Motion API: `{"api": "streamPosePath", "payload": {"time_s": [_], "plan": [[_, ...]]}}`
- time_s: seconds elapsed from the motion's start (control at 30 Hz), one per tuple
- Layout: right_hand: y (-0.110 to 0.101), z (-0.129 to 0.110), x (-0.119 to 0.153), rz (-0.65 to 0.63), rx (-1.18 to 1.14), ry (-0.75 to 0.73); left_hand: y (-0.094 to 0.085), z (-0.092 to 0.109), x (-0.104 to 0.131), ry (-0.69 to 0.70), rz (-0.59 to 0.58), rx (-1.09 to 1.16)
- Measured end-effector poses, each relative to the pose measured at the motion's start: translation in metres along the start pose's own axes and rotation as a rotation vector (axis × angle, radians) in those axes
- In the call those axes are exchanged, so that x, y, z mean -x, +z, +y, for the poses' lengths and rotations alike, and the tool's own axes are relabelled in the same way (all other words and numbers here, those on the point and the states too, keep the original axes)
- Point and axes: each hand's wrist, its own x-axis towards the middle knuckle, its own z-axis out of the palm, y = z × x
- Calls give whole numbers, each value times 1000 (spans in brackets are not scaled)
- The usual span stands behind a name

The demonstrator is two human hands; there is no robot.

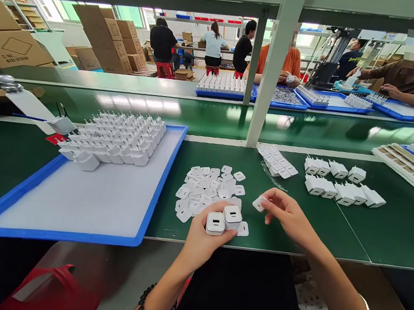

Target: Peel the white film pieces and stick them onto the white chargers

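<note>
Two white USB charger plugs (215,223) sit side by side in my left hand (201,238), their port faces turned up. The fingers of that hand are wrapped round them. Between thumb and fingertips my right hand (287,213) pinches a small white cover plate (260,202), held to the right of the chargers. A heap of similar loose cover plates (201,188) lies on the green bench just beyond my left hand. Beyond my right hand, several white chargers (338,190) stand in two rough rows.
On the left, a blue-rimmed tray (110,213) holds rows of chargers (114,139) with pins up. White sheets of plates (277,161) lie near an upright post (273,65). Co-workers (286,62) sit across the line behind more blue trays. Cartons (103,37) are stacked at back left.
</note>
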Motion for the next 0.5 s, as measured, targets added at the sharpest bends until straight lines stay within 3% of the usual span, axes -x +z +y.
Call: {"api": "streamPosePath", "payload": {"time_s": [0.13,0.23,0.5], "plan": [[11,0,15,-63,-224,111,2,-3,2,113,21,-48],[23,1,28,-4,-273,116,4,-4,5,218,57,-124],[56,-3,71,-47,-441,206,9,1,21,520,113,-346]]}}
